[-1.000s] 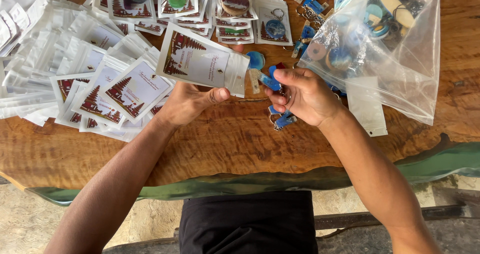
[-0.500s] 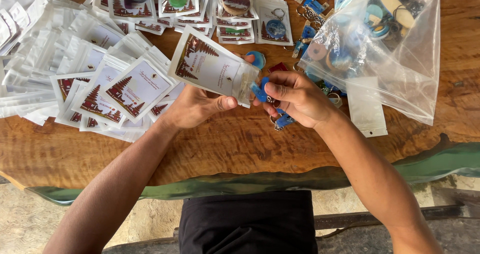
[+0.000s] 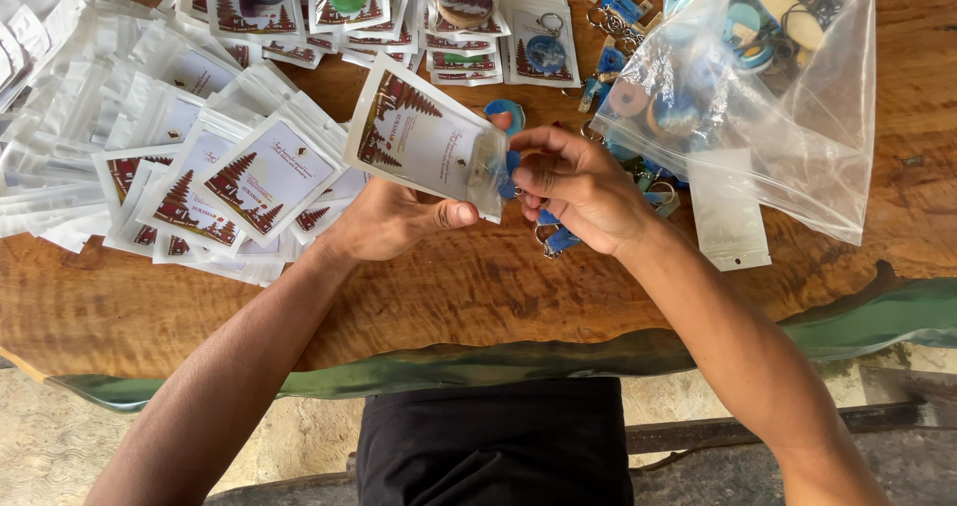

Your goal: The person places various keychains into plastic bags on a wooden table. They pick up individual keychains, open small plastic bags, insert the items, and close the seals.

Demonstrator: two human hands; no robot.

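**Keyring goes into a printed packet at a crowded wooden table**

A wooden table (image 3: 478, 297) with a green edge fills the view, seen from above by the person working at it. At far right lies a big clear plastic bag (image 3: 797, 117) holding loose keyrings in blue, orange and cream. Spread over the left of the table is a heap of flat white packets (image 3: 130, 137), some showing printed cards with red and green tree shapes. Along the far edge sits a row of filled packets (image 3: 449, 17), each with a keyring showing through the front.

Near the middle, the left hand (image 3: 384, 222) is closed on a printed packet (image 3: 424, 132), thumb pressed to its near edge, holding it tilted above the table with its mouth pointing right. The right hand (image 3: 583, 187) meets that mouth, fingers pinched on a blue keyring (image 3: 510, 162), which lies partly inside the packet's opening. More blue keyrings (image 3: 558, 237) lie on the table just under the right hand, and a small empty clear packet (image 3: 728, 217) rests near the bag's near edge.
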